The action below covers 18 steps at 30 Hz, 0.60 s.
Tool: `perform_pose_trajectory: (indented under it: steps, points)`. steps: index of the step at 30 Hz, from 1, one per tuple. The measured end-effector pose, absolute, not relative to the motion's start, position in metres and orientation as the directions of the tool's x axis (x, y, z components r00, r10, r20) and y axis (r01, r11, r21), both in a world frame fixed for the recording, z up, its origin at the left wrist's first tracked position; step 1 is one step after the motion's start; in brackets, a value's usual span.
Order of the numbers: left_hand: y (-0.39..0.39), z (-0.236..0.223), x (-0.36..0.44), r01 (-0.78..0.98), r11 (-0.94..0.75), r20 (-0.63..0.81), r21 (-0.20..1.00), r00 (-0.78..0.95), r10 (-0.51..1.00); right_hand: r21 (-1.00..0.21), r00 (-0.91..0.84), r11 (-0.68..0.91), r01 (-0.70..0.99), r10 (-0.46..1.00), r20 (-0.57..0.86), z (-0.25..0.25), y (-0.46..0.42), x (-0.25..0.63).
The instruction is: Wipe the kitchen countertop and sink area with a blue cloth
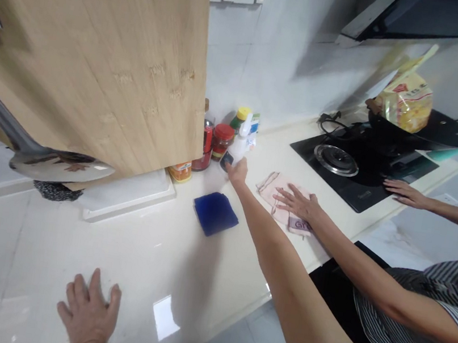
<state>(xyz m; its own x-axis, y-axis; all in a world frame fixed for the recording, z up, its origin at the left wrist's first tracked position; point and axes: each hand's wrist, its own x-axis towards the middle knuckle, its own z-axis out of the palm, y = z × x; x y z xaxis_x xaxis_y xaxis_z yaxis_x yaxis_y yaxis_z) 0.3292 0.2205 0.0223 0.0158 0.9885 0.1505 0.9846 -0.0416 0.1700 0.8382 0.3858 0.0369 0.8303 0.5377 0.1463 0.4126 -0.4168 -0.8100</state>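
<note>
My left hand (88, 314) lies flat on the pale countertop (146, 262) near its front edge, fingers spread and holding nothing. My right arm stretches far across the counter. My right hand (237, 170) is closed round the base of a white squeeze bottle (241, 142) that stands by the wall among the jars. A folded blue cloth (215, 213) lies on the counter just left of my forearm.
A co-worker in a striped shirt presses one hand (298, 202) on a pink cloth (272, 188) and the other hand (404, 192) on the gas hob (341, 168). A wok (441, 134) holds a yellow bag. A wooden board (101, 49) and ladle (58, 165) stand left; red-lidded jars (222, 139) line the wall.
</note>
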Motion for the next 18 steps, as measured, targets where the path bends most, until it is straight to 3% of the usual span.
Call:
perform_pose_trajectory:
  steps: [8,18]
  points:
    - [0.220,0.024,0.332,0.983,-0.064,0.196,0.175,0.029,0.980,-0.775,0.860,-0.532,0.342,0.510,0.029,0.043,0.394,0.790]
    - [0.220,0.021,0.331,0.981,-0.074,0.211,0.180,0.035,0.977,-0.739,0.785,-0.545,0.395,0.618,-0.036,0.022,0.393,0.778]
